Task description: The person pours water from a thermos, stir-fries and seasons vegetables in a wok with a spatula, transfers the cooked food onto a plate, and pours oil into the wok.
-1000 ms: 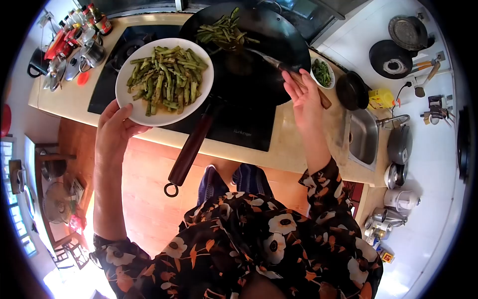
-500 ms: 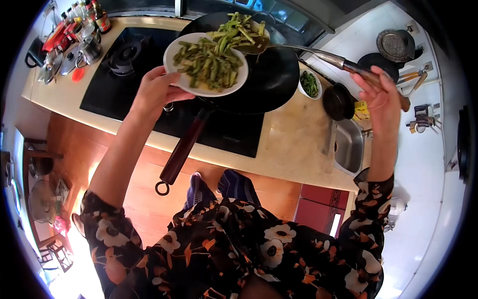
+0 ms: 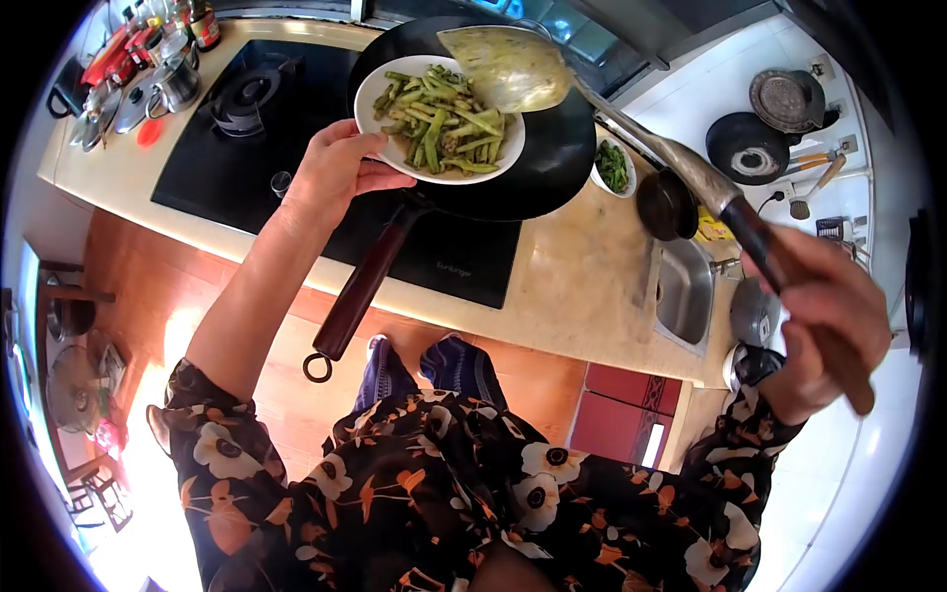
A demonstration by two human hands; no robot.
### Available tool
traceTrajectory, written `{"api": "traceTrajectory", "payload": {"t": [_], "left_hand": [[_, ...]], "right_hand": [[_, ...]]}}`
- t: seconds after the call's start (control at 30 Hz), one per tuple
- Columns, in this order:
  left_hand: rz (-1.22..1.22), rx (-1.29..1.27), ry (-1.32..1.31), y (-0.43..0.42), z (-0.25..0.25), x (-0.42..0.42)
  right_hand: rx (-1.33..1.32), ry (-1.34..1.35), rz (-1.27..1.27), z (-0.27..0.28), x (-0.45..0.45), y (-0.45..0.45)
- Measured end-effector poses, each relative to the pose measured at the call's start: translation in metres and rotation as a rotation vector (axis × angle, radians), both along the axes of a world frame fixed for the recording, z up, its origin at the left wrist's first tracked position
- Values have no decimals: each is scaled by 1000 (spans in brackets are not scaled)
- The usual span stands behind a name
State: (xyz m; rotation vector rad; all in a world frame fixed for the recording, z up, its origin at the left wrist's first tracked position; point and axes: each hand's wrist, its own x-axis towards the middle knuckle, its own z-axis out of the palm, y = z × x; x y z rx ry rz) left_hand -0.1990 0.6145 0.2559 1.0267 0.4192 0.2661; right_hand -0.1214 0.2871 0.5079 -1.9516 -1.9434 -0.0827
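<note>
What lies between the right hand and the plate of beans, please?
In the head view, the spatula spans that stretch: handle in the right hand, blade overlapping the plate.

A small pale word on the right part of the black glass cooktop, toward its near edge, resembles "unlunge", first letter unclear. Labels on the far-left bottles cannot be read.

Two hands: one left hand, one right hand. Upper centre: one wok, one white plate, one spatula. Right of centre: one sink. Just below centre: two trouser legs.
</note>
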Motion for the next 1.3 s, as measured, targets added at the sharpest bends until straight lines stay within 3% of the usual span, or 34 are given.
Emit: {"api": "traceTrajectory", "payload": {"t": [0.23, 0.3, 0.37, 0.5, 0.7, 0.77, 0.87, 0.97, 1.1, 1.17, 1.3], "left_hand": [[52, 65, 18, 4, 1, -7], [66, 57, 8, 7, 3, -23], [54, 73, 8, 14, 4, -42], [148, 82, 14, 31, 6, -86], [275, 129, 68, 45, 2, -133], [324, 128, 87, 47, 0, -141], [339, 129, 106, 48, -2, -153], [327, 125, 161, 39, 11, -142], [391, 110, 207, 32, 18, -135], [334, 102, 86, 47, -3, -173], [295, 108, 94, 52, -5, -170]], "right_hand": [[156, -20, -71, -41, 5, -15], [366, 246, -278, -68, 25, -13], [411, 598, -598, -91, 59, 12], [296, 736, -774, -103, 125, 21], [439, 1042, -556, -160, 191, 55], [382, 1012, -404, -160, 189, 83], [135, 704, -231, -116, 159, 110], [25, 702, -455, -63, 151, 112], [-193, 612, -509, -60, 281, 58], [-69, 955, -744, -71, 249, 32], [216, 1486, -602, -199, 228, 9]]}}
